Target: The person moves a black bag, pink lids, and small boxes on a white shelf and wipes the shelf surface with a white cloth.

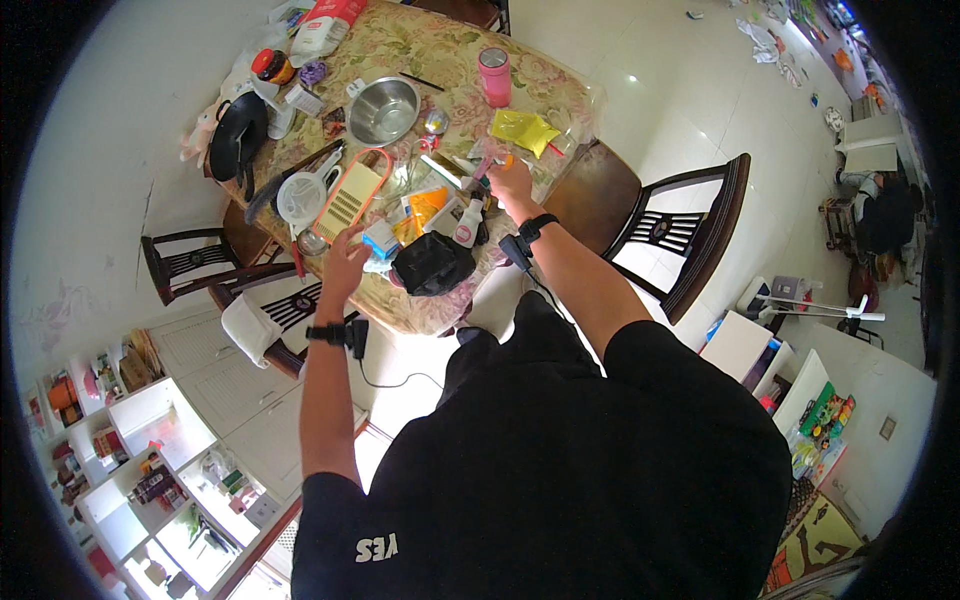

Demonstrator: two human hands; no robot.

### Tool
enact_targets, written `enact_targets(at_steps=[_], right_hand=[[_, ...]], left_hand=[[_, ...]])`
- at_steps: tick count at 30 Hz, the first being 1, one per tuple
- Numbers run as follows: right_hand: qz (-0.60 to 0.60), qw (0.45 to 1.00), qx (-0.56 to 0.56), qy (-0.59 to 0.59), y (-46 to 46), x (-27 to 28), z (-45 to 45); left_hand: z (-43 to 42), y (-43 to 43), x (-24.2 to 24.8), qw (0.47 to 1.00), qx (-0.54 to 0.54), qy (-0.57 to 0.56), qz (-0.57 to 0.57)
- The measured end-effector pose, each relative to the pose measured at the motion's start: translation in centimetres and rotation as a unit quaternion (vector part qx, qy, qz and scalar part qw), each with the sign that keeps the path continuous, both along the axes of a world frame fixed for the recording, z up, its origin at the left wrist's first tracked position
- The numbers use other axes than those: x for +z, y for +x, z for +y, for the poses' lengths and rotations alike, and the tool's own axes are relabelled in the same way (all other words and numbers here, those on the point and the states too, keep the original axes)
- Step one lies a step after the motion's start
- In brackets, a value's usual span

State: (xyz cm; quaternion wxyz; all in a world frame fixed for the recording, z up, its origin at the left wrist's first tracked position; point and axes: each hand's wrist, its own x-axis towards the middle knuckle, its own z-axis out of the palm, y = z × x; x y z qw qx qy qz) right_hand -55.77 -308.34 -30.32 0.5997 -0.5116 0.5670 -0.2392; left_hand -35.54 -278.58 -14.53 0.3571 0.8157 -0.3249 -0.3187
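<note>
My left hand (346, 264) is at the table's near left, its fingers apart beside the lower end of an orange-framed grater (351, 196) and a blue and white box (381, 239). Farther right, my right hand (510, 180) is closed around a small object with orange and green parts, too small to name. A white bottle (468, 223) lies just below that hand, and a yellow packet (523, 131) lies beyond it. Between the hands are an orange packet (426, 206) and a black pouch (433, 264). A white strainer (302, 196) is left of the grater.
The table (420, 37) has a floral cover. On it stand a steel bowl (383, 111), a pink tumbler (495, 77), a black wok (238, 136) and a red-lidded jar (273, 67). Wooden chairs are at the right (675, 238) and left (191, 259). A cable hangs from each wrist device.
</note>
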Motion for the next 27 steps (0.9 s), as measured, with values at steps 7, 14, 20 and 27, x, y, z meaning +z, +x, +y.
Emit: enact_targets(at_steps=[7, 14, 20, 27], right_hand=[[-0.068, 0.991, -0.101, 0.055, -1.9, -2.7, -2.4], [-0.382, 0.861, -0.185, 0.281, 0.1, 0.1, -5.7], [-0.373, 0.892, -0.152, 0.203, -3.8, 0.2, -5.3], [-0.309, 0.882, -0.064, 0.349, -10.9, -3.2, -0.8]], left_hand=[[7.9, -5.6, 2.5, 0.983, 0.127, -0.077, 0.112], [13.4, -10.1, 3.7, 0.975, 0.205, -0.060, 0.069], [13.6, -11.2, 3.0, 0.964, 0.237, -0.050, 0.112], [15.6, -12.1, 2.3, 0.960, 0.252, -0.064, 0.105]])
